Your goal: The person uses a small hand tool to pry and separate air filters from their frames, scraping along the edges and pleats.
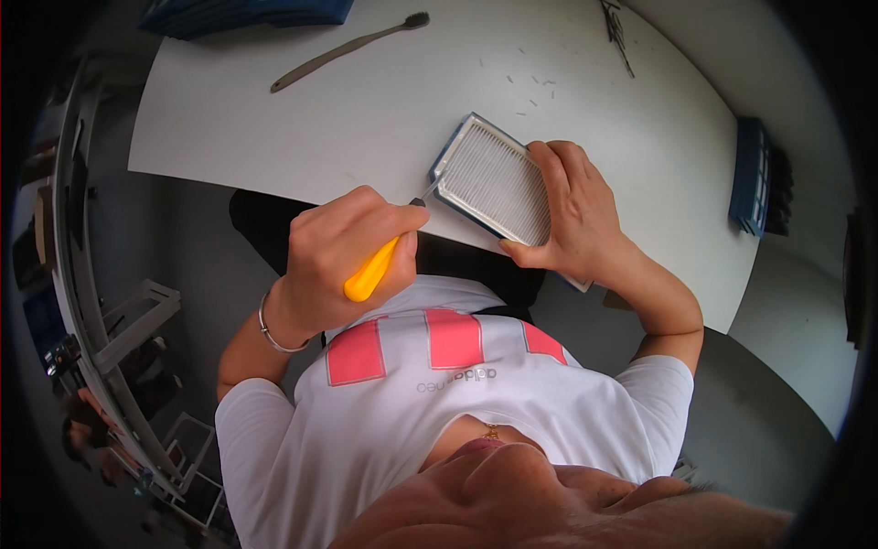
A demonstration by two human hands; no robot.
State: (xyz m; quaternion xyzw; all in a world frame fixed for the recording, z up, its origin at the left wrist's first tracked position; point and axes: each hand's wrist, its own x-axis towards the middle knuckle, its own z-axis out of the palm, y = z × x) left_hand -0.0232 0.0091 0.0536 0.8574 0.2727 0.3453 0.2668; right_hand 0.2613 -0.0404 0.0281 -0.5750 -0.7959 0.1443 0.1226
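Observation:
My left hand [353, 257] grips a small tool with a yellow handle [370, 271], a dark collar and a thin metal shaft. The shaft's tip meets the left corner area of a pleated white air filter [490, 178] with a cream rim and a blue outer frame. My right hand [579, 206] holds the filter at its right part, fingers over the far edge and thumb at the near edge. The filter is tilted, partly over the near edge of the white table [288, 151]. My right hand hides some of its pleats.
A grey-brown toothbrush-like brush [343, 51] lies at the back left. Small scraps [534, 103] are scattered beyond the filter, and thin dark strips [617, 38] lie farther right. Blue-framed pieces stand at the back left [247, 12] and right edge [749, 175]. A rack [137, 329] stands left.

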